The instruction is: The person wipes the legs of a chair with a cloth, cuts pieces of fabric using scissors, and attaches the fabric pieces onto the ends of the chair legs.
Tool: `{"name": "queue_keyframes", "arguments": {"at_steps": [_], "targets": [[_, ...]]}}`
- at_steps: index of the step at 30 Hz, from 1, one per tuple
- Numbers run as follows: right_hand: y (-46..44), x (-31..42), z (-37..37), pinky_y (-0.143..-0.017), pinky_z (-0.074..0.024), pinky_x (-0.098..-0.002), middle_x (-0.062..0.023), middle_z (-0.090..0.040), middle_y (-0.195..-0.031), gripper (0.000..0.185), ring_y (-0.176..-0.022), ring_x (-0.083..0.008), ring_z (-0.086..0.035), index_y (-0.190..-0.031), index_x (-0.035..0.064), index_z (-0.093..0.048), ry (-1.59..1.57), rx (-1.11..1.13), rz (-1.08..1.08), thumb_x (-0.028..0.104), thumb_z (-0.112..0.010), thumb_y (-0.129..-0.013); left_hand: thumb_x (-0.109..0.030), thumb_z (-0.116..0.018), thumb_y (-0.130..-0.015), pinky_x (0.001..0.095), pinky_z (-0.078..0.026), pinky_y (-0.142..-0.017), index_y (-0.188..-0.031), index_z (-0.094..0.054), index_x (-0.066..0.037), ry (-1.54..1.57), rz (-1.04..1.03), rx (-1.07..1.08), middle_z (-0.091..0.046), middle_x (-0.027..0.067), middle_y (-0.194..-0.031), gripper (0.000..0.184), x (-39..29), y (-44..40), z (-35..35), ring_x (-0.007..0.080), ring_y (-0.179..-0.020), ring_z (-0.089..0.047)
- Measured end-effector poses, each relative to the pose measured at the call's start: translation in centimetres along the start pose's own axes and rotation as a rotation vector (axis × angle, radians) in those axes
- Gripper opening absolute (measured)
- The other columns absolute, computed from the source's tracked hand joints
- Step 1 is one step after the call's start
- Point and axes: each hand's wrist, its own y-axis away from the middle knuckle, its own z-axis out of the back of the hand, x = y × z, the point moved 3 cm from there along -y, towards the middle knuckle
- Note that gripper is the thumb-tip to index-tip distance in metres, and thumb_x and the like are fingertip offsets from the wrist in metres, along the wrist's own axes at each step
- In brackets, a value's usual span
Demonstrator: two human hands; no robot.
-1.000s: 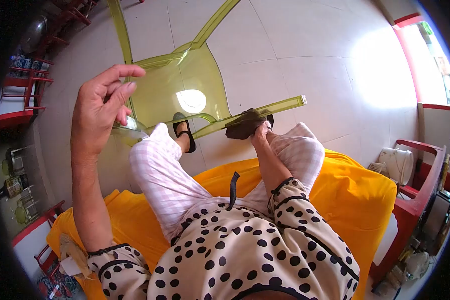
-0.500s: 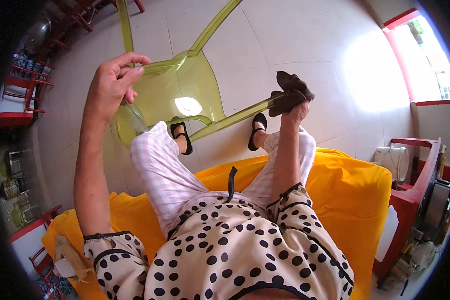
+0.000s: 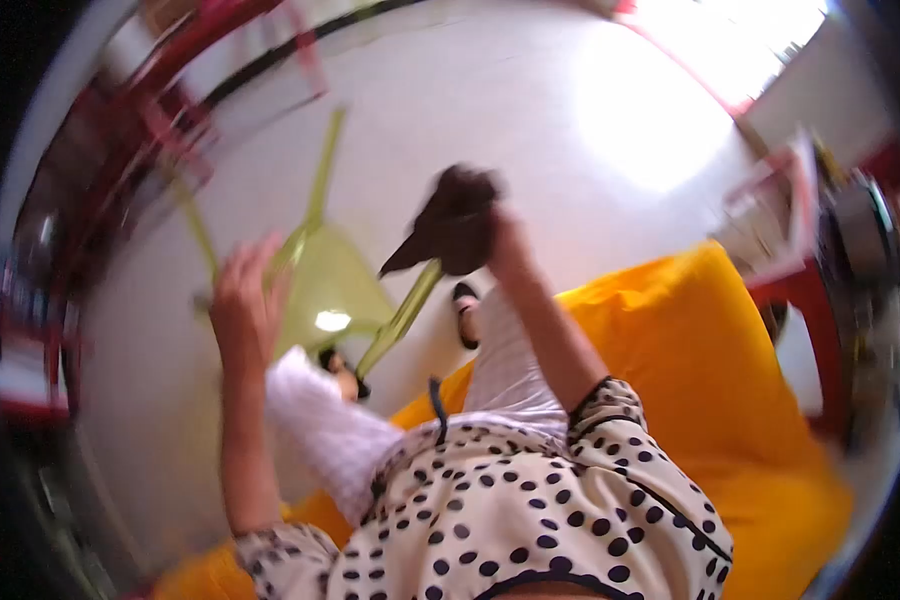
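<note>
A see-through green plastic chair (image 3: 345,275) is tipped over in front of my knees, its legs sticking out. My left hand (image 3: 245,300) is at the chair's left edge, its fingers smeared by motion, so whether it grips the edge is unclear. A dark brown cloth (image 3: 450,220) is bunched in my right hand (image 3: 510,250), whose fingers are partly hidden behind it. The cloth is at the end of the chair leg (image 3: 405,315) nearest me; blur hides whether they touch.
I sit on a seat with a yellow cover (image 3: 670,350). Red furniture (image 3: 805,290) stands at the right, with more red furniture (image 3: 170,120) at the upper left. Bright light from an opening falls on the pale tiled floor (image 3: 510,90).
The view has swung and blurred. My right hand and the cloth appear further left, closer to my left hand. The left hand now overlaps the chair's edge with its fingers pointing upward.
</note>
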Motion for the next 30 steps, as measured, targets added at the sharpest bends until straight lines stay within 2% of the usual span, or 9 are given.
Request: {"name": "queue_keyframes", "arguments": {"at_steps": [4,6,14,17,19,23,27,28,30], "targets": [[-0.1,-2.6,0.0,-0.064,-0.0483,-0.03,-0.0012,-0.06,-0.074,0.014,-0.065,-0.0123,-0.054,-0.077,0.0034,-0.064,0.608,-0.169,-0.04,0.017,-0.06,-0.076,-0.013,-0.071,-0.075,0.0355,-0.043,-0.092,-0.14,-0.029,-0.005,1.368,0.529,0.466,-0.045,0.0157,-0.13,0.078,-8.3,3.0,-8.3,0.0226,-0.118,-0.045],[1.6,-2.4,-5.2,-0.066,-0.0486,-0.0266,-0.0015,-0.062,-0.082,0.022,-0.07,-0.011,-0.057,-0.094,0.001,-0.064,-0.108,-0.174,-0.034,0.006,-0.061,-0.073,-0.012,-0.072,-0.075,0.0355,-0.042,-0.095,-0.139,-0.025,0.002,1.111,0.088,0.281,-0.04,0.0157,-0.134,0.081,-8.1,6.1,-13.6,0.0256,-0.122,-0.04],[3.0,-3.2,0.3,-0.058,-0.0432,-0.0268,-0.0001,-0.056,-0.068,0.013,-0.065,-0.0105,-0.052,-0.074,-0.0007,-0.062,0.625,-0.203,-0.068,0.009,-0.064,-0.065,-0.009,-0.06,-0.082,0.0387,-0.049,-0.089,-0.123,-0.047,0.003,1.748,0.846,0.103,-0.053,0.0169,-0.119,0.045,-6.4,8.8,-14.6,0.0304,-0.103,-0.057],[4.3,-4.4,5.5,-0.064,-0.0472,-0.0261,-0.0047,-0.064,-0.084,0.026,-0.074,-0.0122,-0.059,-0.096,-0.0016,-0.063,0.397,0.31,-0.166,0.016,-0.066,-0.078,-0.014,-0.057,-0.082,0.0389,-0.05,-0.087,-0.117,-0.051,0.004,1.876,1.034,0.0,-0.056,0.0162,-0.114,0.04,-4.6,11.1,-15.6,0.029,-0.098,-0.059],[6.7,0.2,7.3,-0.076,-0.0494,-0.0279,-0.0074,-0.068,-0.091,0.026,-0.081,-0.0126,-0.062,-0.106,0.0001,-0.062,0.683,0.22,-0.357,0.009,-0.062,-0.082,-0.014,-0.056,-0.081,0.0374,-0.05,-0.087,-0.115,-0.054,0.003,1.715,1.155,-0.028,-0.058,0.0148,-0.109,0.038,-1.7,13.1,-18.4,0.0257,-0.097,-0.06],[6.3,12.9,15.8,-0.066,-0.0509,-0.0274,-0.0031,-0.068,-0.089,0.022,-0.071,-0.0096,-0.061,-0.103,0.0102,-0.066,1.34,-0.292,0.319,0.009,-0.063,-0.082,-0.015,-0.057,-0.081,0.0344,-0.052,-0.078,-0.102,-0.059,0.0,1.634,1.34,-0.066,-0.062,0.0085,-0.097,0.026,-0.3,14.8,-20.0,0.0211,-0.085,-0.062],[8.4,32.0,26.5,-0.062,-0.0502,-0.038,-0.0116,-0.066,-0.095,0.033,-0.072,-0.0312,-0.062,-0.118,0.0139,-0.055,2.241,-0.755,0.855,0.023,-0.059,-0.086,-0.019,-0.06,-0.081,0.0346,-0.052,-0.072,-0.096,-0.061,-0.004,1.692,1.325,0.003,-0.063,0.0067,-0.091,0.022,1.4,16.2,-22.7,0.0194,-0.08,-0.063],[9.9,35.2,26.9,-0.066,-0.0503,-0.0381,-0.0104,-0.065,-0.097,0.031,-0.077,-0.0295,-0.063,-0.115,0.0146,-0.057,2.545,-1.131,0.518,0.022,-0.059,-0.085,-0.021,-0.06,-0.08,0.0357,-0.052,-0.073,-0.097,-0.061,-0.004,1.679,1.377,0.039,-0.063,0.0073,-0.092,0.024,0.1,15.7,-21.6,0.0203,-0.081,-0.063],[13.3,44.6,37.0,-0.077,-0.0501,-0.0406,-0.0121,-0.061,-0.107,0.03,-0.097,-0.0303,-0.059,-0.114,0.0167,-0.057,2.903,-0.933,0.776,0.025,-0.055,-0.085,-0.023,-0.062,-0.079,0.0378,-0.051,-0.075,-0.1,-0.06,-0.004,1.65,1.485,0.105,-0.064,0.0086,-0.095,0.028,-3.6,14.1,-18.0,0.0222,-0.083,-0.063]]}}
